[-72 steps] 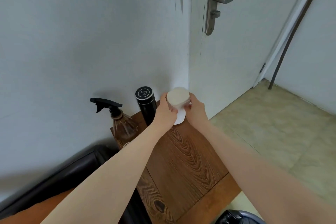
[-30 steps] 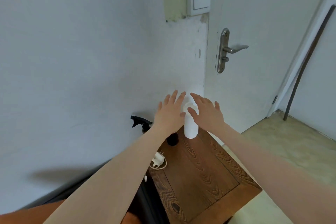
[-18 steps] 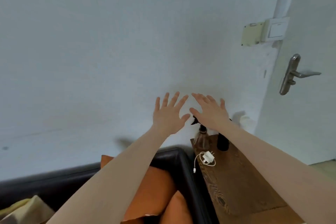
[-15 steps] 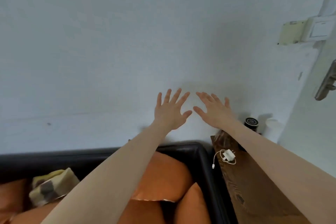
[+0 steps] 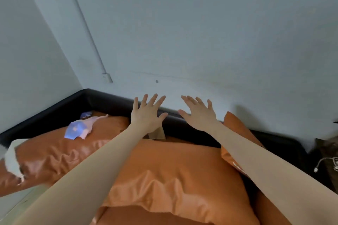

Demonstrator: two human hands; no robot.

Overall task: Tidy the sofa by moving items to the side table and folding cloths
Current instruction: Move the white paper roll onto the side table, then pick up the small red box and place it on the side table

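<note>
Two bare arms reach forward over a black-framed sofa with orange cushions. The left hand and right hand hover side by side, a gap between them, palms down, fingers straight and spread, holding nothing. Just beneath the left hand's wrist, a small tan cloth peeks out against the sofa back. Well to the left of the left hand, a crumpled blue-and-pink cloth lies on a cushion. Farther left, at the sofa's end, sits a white cloth. Far right of the right hand, a white charger cable rests on the side table, only its dark edge showing.
</note>
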